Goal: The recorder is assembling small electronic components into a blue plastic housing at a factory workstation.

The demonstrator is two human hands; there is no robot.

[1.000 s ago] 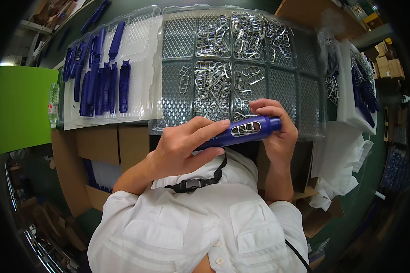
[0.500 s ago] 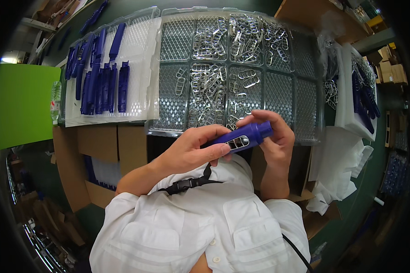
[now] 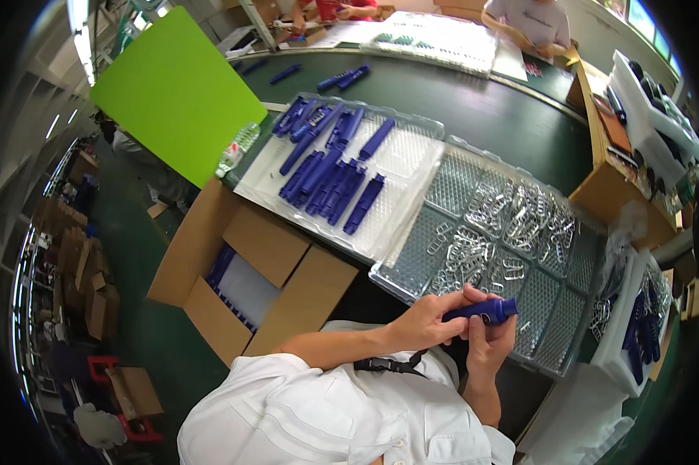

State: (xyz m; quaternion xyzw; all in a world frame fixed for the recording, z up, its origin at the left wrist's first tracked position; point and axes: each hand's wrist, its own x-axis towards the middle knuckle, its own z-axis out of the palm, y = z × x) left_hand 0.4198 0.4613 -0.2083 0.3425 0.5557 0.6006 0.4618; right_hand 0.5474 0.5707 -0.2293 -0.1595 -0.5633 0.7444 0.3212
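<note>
A dark blue plastic handle-shaped housing [image 3: 501,311] with a stepped narrow end is held between both hands above the near edge of the parts tray. My left hand [image 3: 425,322] closes round its left part. My right hand [image 3: 489,345] grips it from below, near the narrow end. A bit of a shiny oval insert shows on its side, mostly covered by fingers. Just beyond lies the clear compartment tray [image 3: 547,314], with loose chrome oval frames [image 3: 466,252] heaped in several compartments. Left of it, more blue housings [image 3: 330,167] rest on a white-lined tray [image 3: 252,184].
An open cardboard box [image 3: 283,260] with blue parts inside stands at the near left. A plastic bottle [image 3: 237,151] lies by a green panel [image 3: 179,93]. On the right is a white foam box [image 3: 624,341] with blue parts. Two people work across the table [image 3: 442,97].
The view has swung left and up, bringing the far table and other people in. Both hands still hold the blue housing, and its chrome insert now shows less.
</note>
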